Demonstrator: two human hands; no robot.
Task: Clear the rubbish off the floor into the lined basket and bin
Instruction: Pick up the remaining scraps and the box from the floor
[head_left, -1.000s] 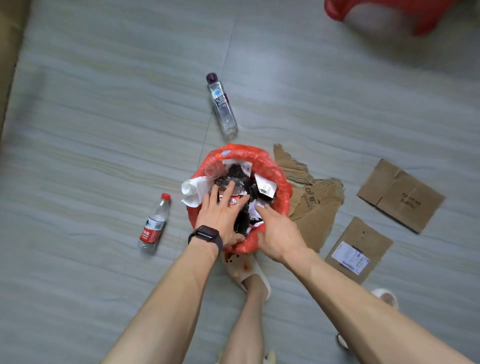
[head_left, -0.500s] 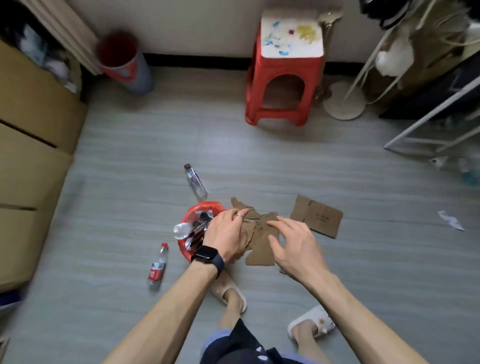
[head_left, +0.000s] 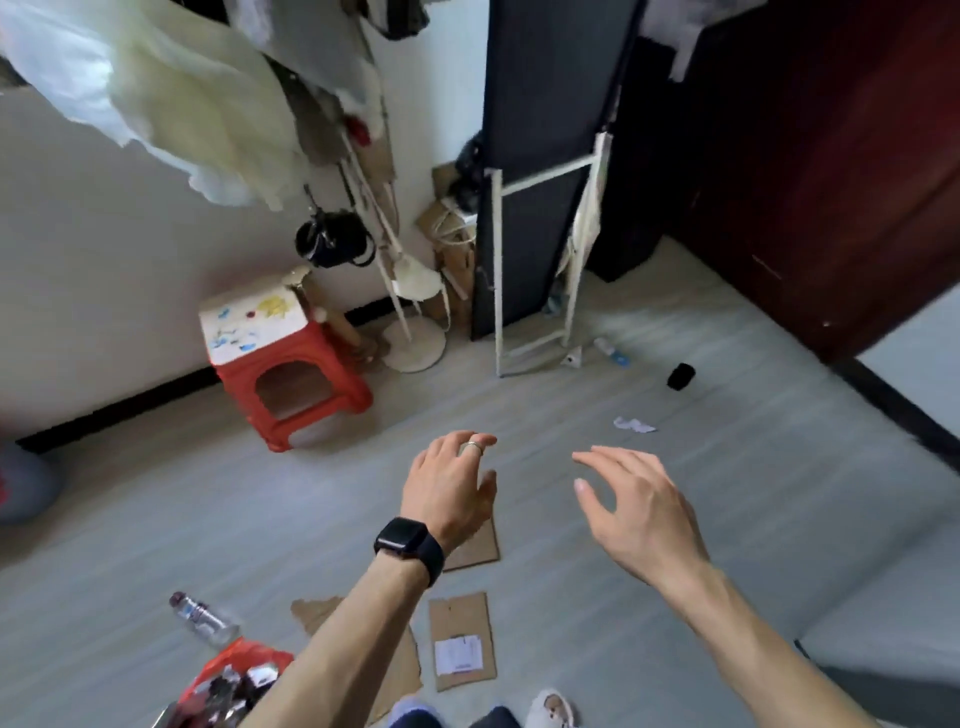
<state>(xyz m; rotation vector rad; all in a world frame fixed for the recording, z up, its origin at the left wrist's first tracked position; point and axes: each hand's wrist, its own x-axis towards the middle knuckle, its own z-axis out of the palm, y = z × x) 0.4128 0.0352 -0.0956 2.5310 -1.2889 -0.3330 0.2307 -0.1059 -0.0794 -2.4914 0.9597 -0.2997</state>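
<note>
Left hand and right hand hang mid-frame, fingers loosely spread, holding nothing; the red-lined basket lies lower left, well below both.

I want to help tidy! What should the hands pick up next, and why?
Probably the right hand should reach forward for the white paper scrap: it holds nothing, fingers spread, and the scrap lies on the floor just beyond it.
</note>
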